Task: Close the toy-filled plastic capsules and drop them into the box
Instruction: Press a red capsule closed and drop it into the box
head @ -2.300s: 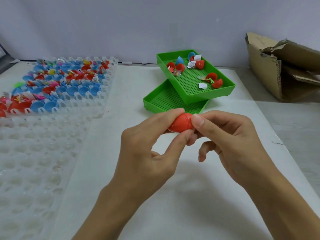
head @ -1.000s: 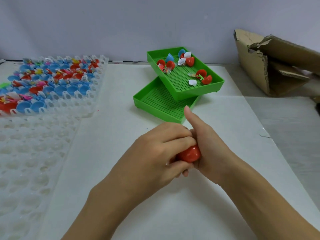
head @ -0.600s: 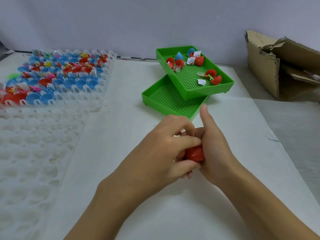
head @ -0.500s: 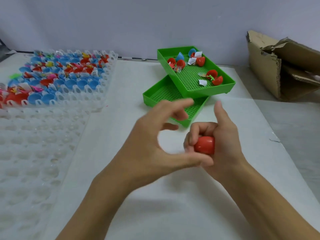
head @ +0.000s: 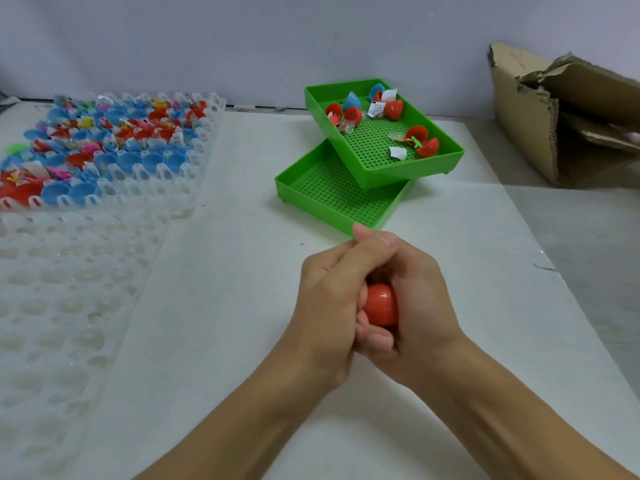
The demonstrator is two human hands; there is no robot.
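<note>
A red capsule [head: 381, 304] sits squeezed between both hands above the white table, only its near side showing. My left hand [head: 330, 292] wraps over it from the left with curled fingers. My right hand [head: 420, 299] cups it from the right, fingers curled underneath. The cardboard box [head: 540, 133] lies on its side at the far right with torn flaps. An upper green tray [head: 446, 166] holds several open red and blue capsule halves with small toys and paper slips.
A lower green tray [head: 332, 199] lies under the upper one, just beyond my hands. Clear plastic grid trays [head: 69, 306] cover the left side; the far one [head: 204, 133] holds several blue and red capsule halves with toys. White paper covers the table.
Half a second ago my left hand was lifted off and spread; it has now come back and clasped the red capsule together with my right hand.
</note>
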